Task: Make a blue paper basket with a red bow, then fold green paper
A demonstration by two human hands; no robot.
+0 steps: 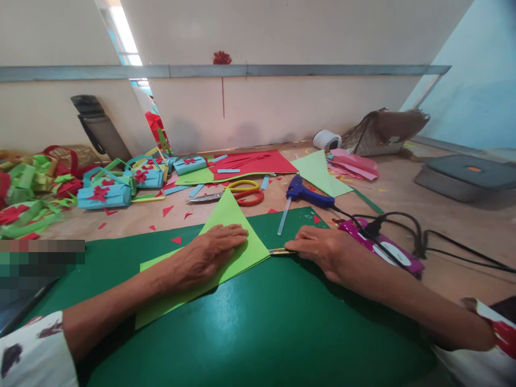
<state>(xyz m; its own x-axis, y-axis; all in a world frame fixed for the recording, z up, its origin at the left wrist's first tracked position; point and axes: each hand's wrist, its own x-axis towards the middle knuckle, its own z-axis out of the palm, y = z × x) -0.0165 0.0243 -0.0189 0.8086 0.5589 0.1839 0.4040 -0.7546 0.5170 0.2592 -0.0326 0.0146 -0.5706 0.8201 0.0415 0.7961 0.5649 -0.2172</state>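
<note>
Left hand (215,247), grip flat and empty, presses folded paper (246,257) on a green mat (250,328), apparently steadying it; right hand (326,247) grips a cutter (281,251) closely, tip at the paper's corner.

White sleeves (44,360), dark blotches (12,359), red patches (503,334)

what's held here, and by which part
The right hand holds a slim blade-like tool by the end away from the green paper; the left hand lies on that paper.
</note>
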